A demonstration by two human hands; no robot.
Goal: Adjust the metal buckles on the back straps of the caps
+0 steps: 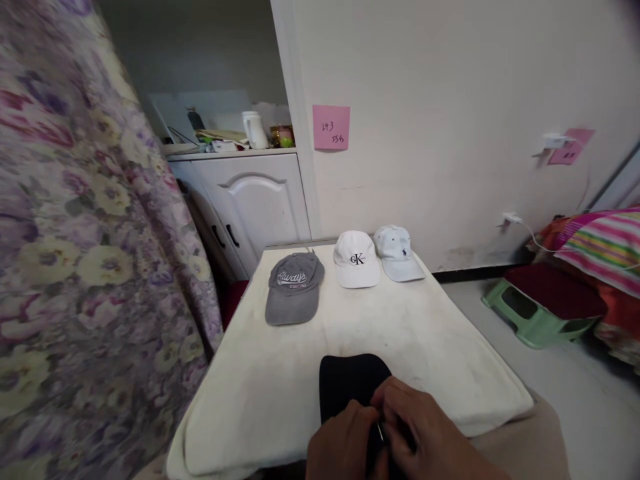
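Note:
A black cap [350, 380] lies at the near edge of the cream-covered table [280, 373], its brim pointing away from me. My left hand [345, 440] is closed on the cap's near part, fingers bent. Close against it, my right hand [420, 427] pinches the same area. A small shiny bit, perhaps a metal buckle, shows between the fingers; most of the cap's crown is hidden by my hands. Farther back sit a grey cap [295, 290] with "Always" lettering, a white cap [356, 260] with a dark monogram, and a pale blue cap [397, 253].
A floral curtain [100, 267] hangs along the left. Behind the table stand a white cabinet [260, 207] with a white jug [255, 130] on top and a wall bearing a pink note [331, 128]. At right are a green stool [530, 317] and a striped cloth [607, 247].

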